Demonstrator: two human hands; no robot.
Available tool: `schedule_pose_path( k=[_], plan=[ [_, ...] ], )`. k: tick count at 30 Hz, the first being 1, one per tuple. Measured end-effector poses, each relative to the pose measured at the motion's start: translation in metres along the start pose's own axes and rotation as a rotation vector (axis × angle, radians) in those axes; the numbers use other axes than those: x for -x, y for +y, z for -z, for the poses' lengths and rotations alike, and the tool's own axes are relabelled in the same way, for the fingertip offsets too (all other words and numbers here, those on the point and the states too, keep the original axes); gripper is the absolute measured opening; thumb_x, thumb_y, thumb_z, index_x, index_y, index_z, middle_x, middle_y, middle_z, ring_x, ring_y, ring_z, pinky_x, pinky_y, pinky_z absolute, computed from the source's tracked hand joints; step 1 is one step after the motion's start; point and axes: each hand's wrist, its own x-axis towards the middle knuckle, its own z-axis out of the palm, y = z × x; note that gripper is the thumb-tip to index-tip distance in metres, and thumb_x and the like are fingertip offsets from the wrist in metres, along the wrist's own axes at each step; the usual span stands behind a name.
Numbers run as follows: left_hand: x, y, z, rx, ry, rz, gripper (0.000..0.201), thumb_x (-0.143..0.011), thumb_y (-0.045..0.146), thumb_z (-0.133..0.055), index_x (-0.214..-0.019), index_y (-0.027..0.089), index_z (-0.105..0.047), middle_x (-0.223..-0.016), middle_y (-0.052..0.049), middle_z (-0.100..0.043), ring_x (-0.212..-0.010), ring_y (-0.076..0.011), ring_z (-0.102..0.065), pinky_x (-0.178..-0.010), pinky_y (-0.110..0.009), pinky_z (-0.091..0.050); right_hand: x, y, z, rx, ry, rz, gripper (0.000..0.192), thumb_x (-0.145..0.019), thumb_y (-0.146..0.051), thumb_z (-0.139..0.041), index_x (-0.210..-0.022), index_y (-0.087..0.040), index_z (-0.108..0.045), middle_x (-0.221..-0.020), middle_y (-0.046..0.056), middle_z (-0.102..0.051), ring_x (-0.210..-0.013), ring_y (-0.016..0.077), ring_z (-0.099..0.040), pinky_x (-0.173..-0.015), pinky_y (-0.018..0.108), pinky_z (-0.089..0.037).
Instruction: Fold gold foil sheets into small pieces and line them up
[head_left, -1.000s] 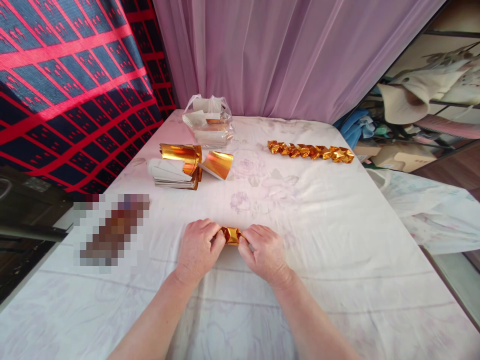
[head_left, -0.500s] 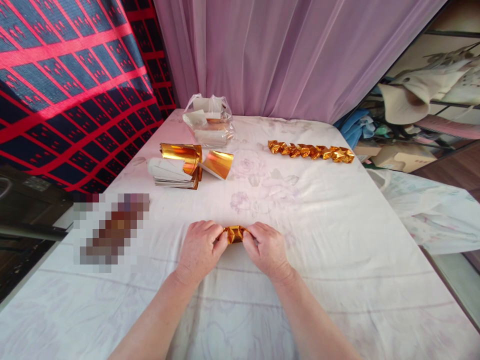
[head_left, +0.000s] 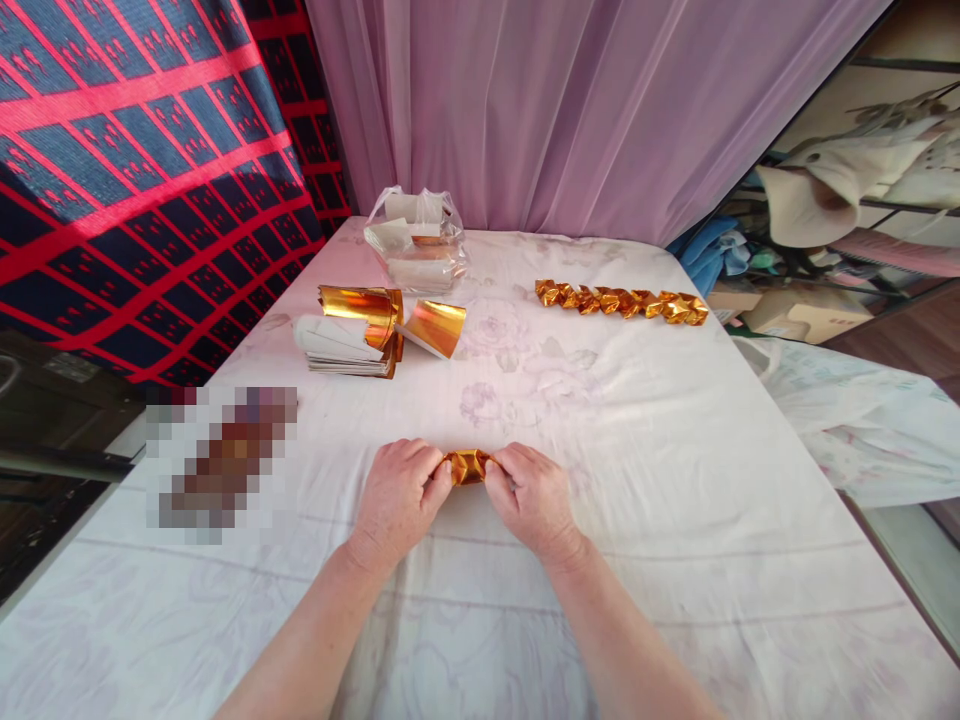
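Barely shifted since before: gold foil piece (head_left: pixel 466 466) pinched between left hand (head_left: pixel 397 500) at nine o'clock and right hand (head_left: pixel 534 497) at three, long axis crosswise.

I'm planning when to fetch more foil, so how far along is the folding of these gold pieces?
Done: a row of folded gold foil pieces lies at the far side of the white floral cloth. In hand: the left hand and right hand pinch one small crumpled gold foil piece between them. Left: a stack of flat gold foil sheets and a clear plastic bag of more sheets look unfolded.
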Motion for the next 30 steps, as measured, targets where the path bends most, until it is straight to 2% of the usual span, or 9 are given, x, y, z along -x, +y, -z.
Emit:
schedule_pose_path(
  k=[10, 17, 24, 30],
  plan=[
    [0.0016, -0.0006, 0.0002, 0.012, -0.015, 0.003, 0.031, -0.095, 0.025, -0.038, -0.068, 0.021, -0.053, -0.069, -0.002, -0.059, -0.07, -0.0185, -0.055, -0.071, -0.035, -0.04, -0.0001, 0.0016, 0.0026, -0.023, -0.056, -0.038, 0.026, -0.092, -0.021, -0.045, -0.07, -0.02, -0.06, -0.065, 0.0, -0.059, -0.064, 0.0136, -0.055, -0.062, 0.026, -0.036],
    [0.0026, 0.0019, -0.0015, -0.103, -0.005, -0.044, 0.027, -0.093, 0.023, -0.042, -0.07, 0.021, -0.056, -0.072, -0.003, -0.06, -0.072, -0.0204, -0.054, -0.071, -0.037, -0.038, 0.0004, 0.0021, 0.0003, 0.05, -0.067, 0.009, 0.028, -0.093, -0.019, -0.046, -0.069, -0.02, -0.059, -0.065, 0.001, -0.059, -0.063, 0.0133, -0.055, -0.062, 0.026, -0.035],
    [0.0015, 0.0045, -0.0032, -0.143, 0.018, 0.006, 0.027, -0.094, 0.022, -0.043, -0.07, 0.022, -0.055, -0.071, -0.003, -0.059, -0.072, -0.0209, -0.054, -0.07, -0.036, -0.038, 0.0001, -0.0043, -0.0014, 0.121, -0.06, 0.066, 0.028, -0.092, -0.018, -0.046, -0.069, -0.02, -0.06, -0.066, 0.001, -0.059, -0.062, 0.0142, -0.053, -0.062, 0.028, -0.036],
    [0.0024, 0.001, -0.0027, -0.168, 0.048, -0.035, 0.024, -0.098, 0.029, -0.045, -0.083, 0.021, -0.063, -0.082, -0.005, -0.066, -0.079, -0.0226, -0.058, -0.074, -0.038, -0.04, 0.0008, 0.0044, -0.0027, 0.124, -0.016, 0.007, 0.023, -0.094, -0.02, -0.049, -0.081, -0.02, -0.068, -0.076, 0.003, -0.067, -0.07, 0.0154, -0.06, -0.065, 0.027, -0.039]
  ],
)
